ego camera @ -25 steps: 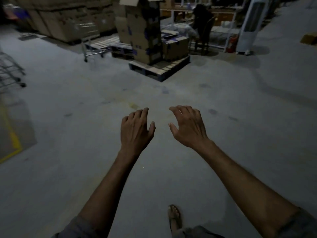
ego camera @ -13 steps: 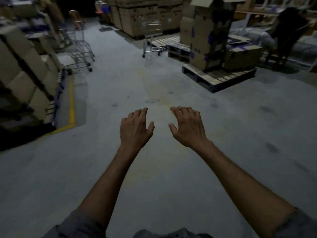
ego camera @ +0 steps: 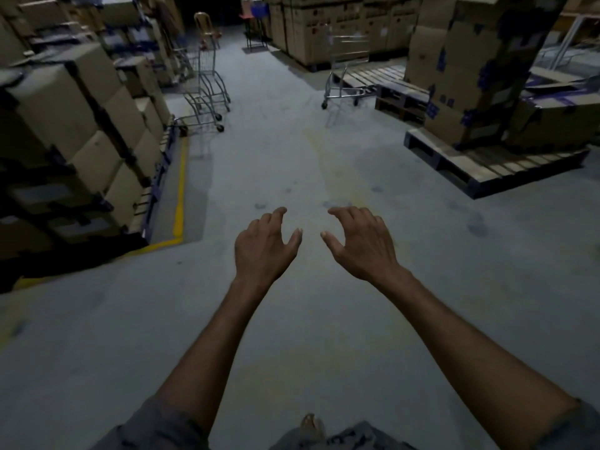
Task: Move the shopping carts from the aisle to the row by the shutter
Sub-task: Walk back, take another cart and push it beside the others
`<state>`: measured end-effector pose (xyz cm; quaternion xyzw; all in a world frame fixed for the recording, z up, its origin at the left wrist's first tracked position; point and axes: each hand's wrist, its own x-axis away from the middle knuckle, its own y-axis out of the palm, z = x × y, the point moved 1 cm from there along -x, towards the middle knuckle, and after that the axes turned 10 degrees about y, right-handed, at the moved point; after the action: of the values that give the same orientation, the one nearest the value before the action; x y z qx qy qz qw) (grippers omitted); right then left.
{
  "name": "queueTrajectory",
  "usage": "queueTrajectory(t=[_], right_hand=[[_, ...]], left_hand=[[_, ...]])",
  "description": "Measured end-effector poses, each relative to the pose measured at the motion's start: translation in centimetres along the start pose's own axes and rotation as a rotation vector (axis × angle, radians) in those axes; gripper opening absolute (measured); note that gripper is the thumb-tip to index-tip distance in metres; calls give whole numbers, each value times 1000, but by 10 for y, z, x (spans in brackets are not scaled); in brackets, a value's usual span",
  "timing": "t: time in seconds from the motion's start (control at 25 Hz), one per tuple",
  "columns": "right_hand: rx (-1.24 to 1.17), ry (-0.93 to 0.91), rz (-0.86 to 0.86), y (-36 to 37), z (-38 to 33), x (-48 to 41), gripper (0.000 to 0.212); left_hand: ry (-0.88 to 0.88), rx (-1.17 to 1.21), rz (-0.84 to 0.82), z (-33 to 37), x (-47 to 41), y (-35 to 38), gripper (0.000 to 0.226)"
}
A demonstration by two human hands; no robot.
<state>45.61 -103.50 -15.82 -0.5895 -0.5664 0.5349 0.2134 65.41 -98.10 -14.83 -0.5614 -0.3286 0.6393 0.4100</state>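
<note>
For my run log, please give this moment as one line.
left hand: open, empty | right hand: open, empty | left carts, right cart: ahead, untouched

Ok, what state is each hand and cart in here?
Left hand: holds nothing, fingers loosely curled.
Right hand: holds nothing, fingers loosely curled.
Silver wire shopping carts by the left cardboard boxes: upright, close together, untouched.
Lone silver wire shopping cart beside the bare wooden pallet: upright, untouched.

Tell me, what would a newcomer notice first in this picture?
The left hand and right hand reach forward, empty, over the grey floor at centre. Further on, carts stand at left beside stacked boxes, and a lone cart at right by the pallets.
</note>
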Motion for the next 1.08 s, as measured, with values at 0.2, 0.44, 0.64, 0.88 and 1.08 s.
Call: queueTrajectory(t=[0.2,0.44,0.64,0.88,1.08], right_hand=[[-78,58,37,34,-13,-108,45],[-135,49,11,80,-3,-215,47],[-152,5,-20,132,20,-319,48],[-152,-84,-62,192,37,-466,47],[-141,-189,-38,240,10,-582,44]], left_hand=[[-56,149,18,-58,-101,27,56],[-29,326,21,-103,-199,74,55],[-13,373,13,-136,-298,124,55],[-68,352,30,-184,-417,182,55],[-40,181,91,-241,-501,209,57]])
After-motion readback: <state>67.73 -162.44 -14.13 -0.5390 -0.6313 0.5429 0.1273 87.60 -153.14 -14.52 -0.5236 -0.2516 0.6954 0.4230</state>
